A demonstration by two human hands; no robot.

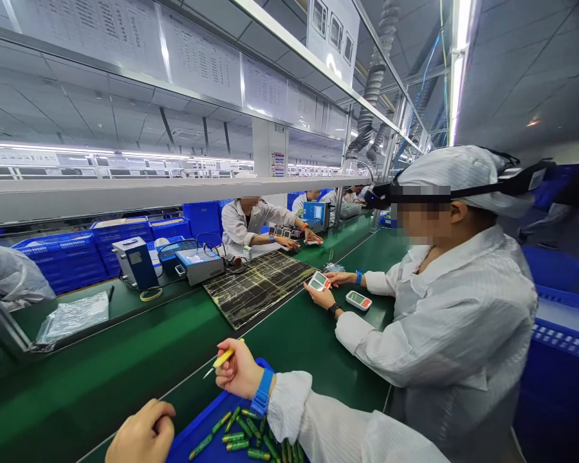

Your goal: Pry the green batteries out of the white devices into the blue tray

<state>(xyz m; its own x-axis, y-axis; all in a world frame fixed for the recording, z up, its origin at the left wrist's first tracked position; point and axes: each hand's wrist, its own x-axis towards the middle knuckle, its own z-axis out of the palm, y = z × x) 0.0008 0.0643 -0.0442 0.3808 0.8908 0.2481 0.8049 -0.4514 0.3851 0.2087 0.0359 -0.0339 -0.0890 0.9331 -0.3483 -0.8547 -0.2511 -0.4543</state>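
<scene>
My right hand [238, 371], with a blue wrist strap, is closed around yellow tweezers [220, 361] whose tip points left over the green belt. My left hand [141, 435] rests curled at the bottom edge, by the left rim of a blue tray [200, 424]; nothing shows in it. Several green cylindrical parts [241, 434] lie loose in that tray, just below my right wrist.
A co-worker in white on my right holds a small white device [318, 281]; a second device [358, 299] lies by their wrist. A dark mat [258, 286], grey instruments [200, 263] and a plastic bag [74, 315] sit across the belt. Another person works farther back.
</scene>
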